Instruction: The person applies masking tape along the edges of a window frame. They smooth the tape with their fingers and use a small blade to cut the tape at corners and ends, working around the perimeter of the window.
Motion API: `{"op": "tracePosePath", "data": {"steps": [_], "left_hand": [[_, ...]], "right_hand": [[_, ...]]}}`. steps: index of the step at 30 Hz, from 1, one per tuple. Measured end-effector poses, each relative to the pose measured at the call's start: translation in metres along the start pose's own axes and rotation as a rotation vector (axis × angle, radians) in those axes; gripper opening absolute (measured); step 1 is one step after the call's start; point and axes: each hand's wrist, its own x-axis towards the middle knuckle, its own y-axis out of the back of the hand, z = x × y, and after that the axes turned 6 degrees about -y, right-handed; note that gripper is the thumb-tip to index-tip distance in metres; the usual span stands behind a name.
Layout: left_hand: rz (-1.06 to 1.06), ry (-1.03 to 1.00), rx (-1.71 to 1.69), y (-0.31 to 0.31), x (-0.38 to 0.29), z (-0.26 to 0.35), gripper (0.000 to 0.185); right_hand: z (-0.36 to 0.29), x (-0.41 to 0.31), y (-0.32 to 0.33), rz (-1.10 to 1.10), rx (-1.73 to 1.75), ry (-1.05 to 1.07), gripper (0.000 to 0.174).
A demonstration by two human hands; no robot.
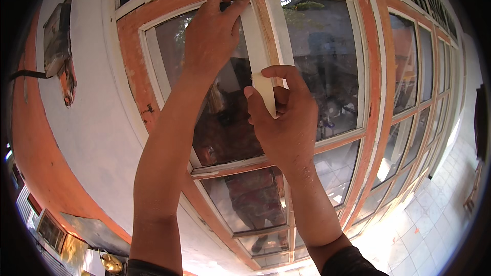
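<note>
A window with orange wooden frames and white beading (245, 163) fills the middle of the view. My left hand (215, 30) is raised to the upper left glass pane (226, 122), its fingertips at the top of the pane near the middle bar. Between the thumb and fingers of my right hand (285, 119) is a roll or strip of pale masking tape (264, 88), held beside the upright middle bar (268, 34). A whitish strip (255, 42) runs along that bar from the tape up towards my left fingertips. Whether my left fingers grip its end cannot be told.
An old wall box (57, 34) with a dark cable hangs on the white wall (92, 84) at left. More window panes (402, 61) stretch to the right above a tiled floor (418, 222). A brass-coloured object (111, 263) lies at lower left.
</note>
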Motion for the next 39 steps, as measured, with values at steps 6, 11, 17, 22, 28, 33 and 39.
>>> {"op": "tracePosePath", "data": {"steps": [6,11,17,22,28,33,39], "left_hand": [[-0.101,-0.148,-0.106,0.015,-0.002,-0.018,0.044],[-0.233,-0.198,-0.104,0.023,0.005,-0.027,0.048],[-0.318,-0.308,-0.087,0.025,-0.001,-0.039,0.054],[-0.249,-0.464,-0.023,0.019,-0.010,-0.046,0.057],[-0.289,-0.445,-0.002,0.017,-0.015,-0.045,0.064],[-0.315,-0.488,0.028,0.020,-0.014,-0.046,0.060],[-0.346,-0.540,0.044,0.023,-0.014,-0.046,0.052]], "right_hand": [[0.011,0.001,0.002,0.047,-0.035,0.044,0.029],[0.005,0.010,-0.005,0.091,-0.264,0.199,0.038],[-0.022,0.027,-0.005,0.036,-0.572,0.065,0.042],[-0.027,0.031,-0.005,0.067,-0.674,0.158,0.038],[-0.015,0.033,-0.007,0.069,-0.697,0.200,0.038],[-0.008,0.033,-0.007,0.077,-0.675,0.167,0.041],[-0.005,0.037,0.000,-0.015,-0.473,0.046,0.044]]}}
